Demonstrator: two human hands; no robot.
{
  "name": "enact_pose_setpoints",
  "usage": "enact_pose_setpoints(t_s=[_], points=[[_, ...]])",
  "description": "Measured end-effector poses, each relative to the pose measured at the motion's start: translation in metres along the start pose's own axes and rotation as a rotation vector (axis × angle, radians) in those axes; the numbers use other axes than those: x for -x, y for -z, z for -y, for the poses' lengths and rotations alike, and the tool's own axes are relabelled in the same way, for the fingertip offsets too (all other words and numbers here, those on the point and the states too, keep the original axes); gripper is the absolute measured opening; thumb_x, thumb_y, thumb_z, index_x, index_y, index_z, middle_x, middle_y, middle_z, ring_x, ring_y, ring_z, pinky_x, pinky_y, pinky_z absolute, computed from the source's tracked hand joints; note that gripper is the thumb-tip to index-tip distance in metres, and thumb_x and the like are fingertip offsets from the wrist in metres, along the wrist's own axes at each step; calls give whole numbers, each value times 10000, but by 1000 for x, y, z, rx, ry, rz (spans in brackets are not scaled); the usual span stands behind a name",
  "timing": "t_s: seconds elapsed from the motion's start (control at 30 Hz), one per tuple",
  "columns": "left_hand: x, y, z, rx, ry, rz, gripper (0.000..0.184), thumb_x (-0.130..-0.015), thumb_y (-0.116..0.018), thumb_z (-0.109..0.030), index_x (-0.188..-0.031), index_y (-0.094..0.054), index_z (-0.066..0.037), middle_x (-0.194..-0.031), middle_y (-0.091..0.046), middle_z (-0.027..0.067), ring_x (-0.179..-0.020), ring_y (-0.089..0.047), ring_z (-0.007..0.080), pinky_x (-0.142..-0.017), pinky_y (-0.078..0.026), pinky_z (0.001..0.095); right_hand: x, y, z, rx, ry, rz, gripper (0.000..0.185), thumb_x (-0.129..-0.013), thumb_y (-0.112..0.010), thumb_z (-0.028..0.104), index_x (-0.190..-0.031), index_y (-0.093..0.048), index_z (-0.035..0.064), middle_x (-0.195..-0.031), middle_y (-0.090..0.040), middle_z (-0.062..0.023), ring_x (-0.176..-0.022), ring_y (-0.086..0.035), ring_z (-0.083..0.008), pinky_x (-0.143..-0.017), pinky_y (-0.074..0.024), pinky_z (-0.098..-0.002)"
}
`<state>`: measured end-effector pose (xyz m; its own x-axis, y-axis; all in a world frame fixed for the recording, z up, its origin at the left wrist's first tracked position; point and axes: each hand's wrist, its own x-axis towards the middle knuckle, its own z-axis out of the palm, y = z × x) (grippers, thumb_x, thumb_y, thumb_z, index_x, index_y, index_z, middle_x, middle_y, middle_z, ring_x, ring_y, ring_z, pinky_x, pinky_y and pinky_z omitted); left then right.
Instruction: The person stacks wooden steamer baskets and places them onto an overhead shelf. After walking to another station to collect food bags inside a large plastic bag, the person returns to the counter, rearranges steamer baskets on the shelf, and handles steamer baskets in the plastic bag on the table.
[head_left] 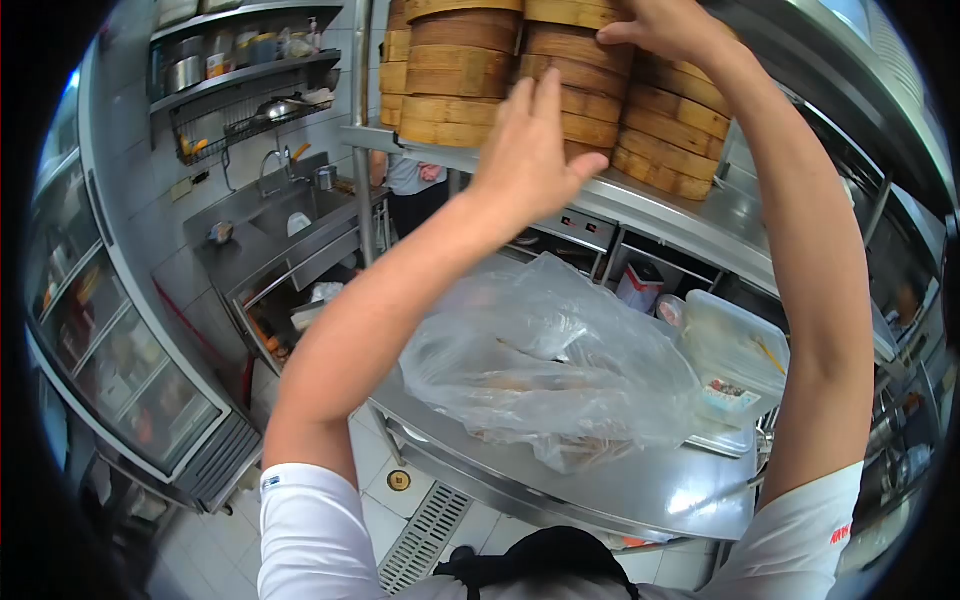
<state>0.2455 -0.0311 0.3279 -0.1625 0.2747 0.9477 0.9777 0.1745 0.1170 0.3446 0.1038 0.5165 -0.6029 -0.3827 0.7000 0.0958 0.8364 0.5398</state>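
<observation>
Several stacks of round bamboo steamers [460, 72] stand on a raised metal shelf. My left hand [525, 150] is in front of the middle stack [578, 75], its fingers stretched upward and its thumb held out to the right. It holds nothing; whether its fingertips touch the steamers is unclear. Up at the top edge, my right hand [665, 28] is by the upper right side of that same stack. Its thumb is extended towards the steamers, while the other fingers are cut off by the frame. Another stack [675, 125] stands to the right, under my right forearm.
Below the shelf, a large clear plastic bag [550, 360] covers part of the steel table [590, 490]. Plastic containers [735, 350] sit at its right. A sink [285, 215] and glass-door fridge [120, 320] are at left. Another person [410, 180] stands behind the shelf.
</observation>
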Motion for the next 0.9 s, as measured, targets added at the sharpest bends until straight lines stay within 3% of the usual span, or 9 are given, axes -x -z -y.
enact_pose_setpoints(t_s=[0.2,0.4,0.53,0.6,0.63,0.73,0.83,0.87,0.9], points=[[9,-11,-9,-14,80,84,968,-829,-804,-363,-1499,-280,100,-1521,-309,352,-1403,-341,481,-1156,-340,490,3,8,-7,-24,48,-157,625,-758,-840,193,-1278,-516,65,-1155,-556,-204,-1043,-595,-418,-899,-505,-468],[18,-17,4,-5,6,-5,915,-819,-814,-362,-1473,-349,78,-1467,-404,325,-1369,-407,444,-1141,-361,477,38,26,16,-2,127,-224,632,-765,-819,153,-1284,-477,37,-1157,-541,-204,-995,-599,-442,-866,-512,-494],[2,19,32,10,-20,-369,859,-814,-825,-404,-1408,-418,64,-1389,-491,265,-1289,-493,384,-1091,-410,446,80,62,33,81,132,-311,816,-747,-849,217,-1396,-396,23,-1172,-585,-211,-1010,-622,-431,-878,-526,-467],[-20,36,67,8,101,-526,901,-793,-840,-458,-1400,-418,56,-1362,-504,262,-1272,-504,369,-1072,-420,433,111,79,28,-19,66,-307,787,-787,-836,262,-1413,-439,-2,-1201,-618,-187,-1005,-642,-338,-871,-527,-388],[-31,44,82,15,174,-552,937,-779,-849,-485,-1407,-406,52,-1351,-505,270,-1275,-500,369,-1068,-420,428,133,84,13,-165,-6,-275,678,-835,-808,273,-1373,-524,-27,-1215,-633,-157,-982,-651,-253,-852,-523,-320],[-67,60,113,-126,154,-483,978,-770,-853,-516,-1375,-372,83,-1272,-522,242,-1184,-537,309,-1030,-437,397,180,117,28,-47,-23,-189,672,-803,-806,337,-1311,-558,-28,-1072,-628,-190,-947,-618,-349,-826,-492,-389],[-101,71,104,-103,251,-435,1010,-746,-839,-534,-1448,-391,38,-1445,-486,264,-1323,-498,351,-1071,-439,426,216,119,40,-38,-151,9,676,-774,-807,337,-1291,-545,-11,-996,-586,-176,-869,-592,-367,-767,-478,-407],[-121,62,133,46,103,-508,1186,-606,-920,-544,-1480,-352,21,-1396,-536,256,-1298,-531,335,-1072,-443,405,223,114,43,-47,-186,50,662,-755,-818,296,-1280,-551,-6,-997,-584,-179,-872,-599,-383,-760,-480,-422],[-123,64,122,72,184,-418,1157,-608,-921,-538,-1463,-372,16,-1369,-559,245,-1271,-550,332,-1060,-452,403,229,110,45,-54,-223,94,651,-737,-830,255,-1269,-556,-1,-999,-582,-183,-874,-607,-399,-752,-482,-436]])
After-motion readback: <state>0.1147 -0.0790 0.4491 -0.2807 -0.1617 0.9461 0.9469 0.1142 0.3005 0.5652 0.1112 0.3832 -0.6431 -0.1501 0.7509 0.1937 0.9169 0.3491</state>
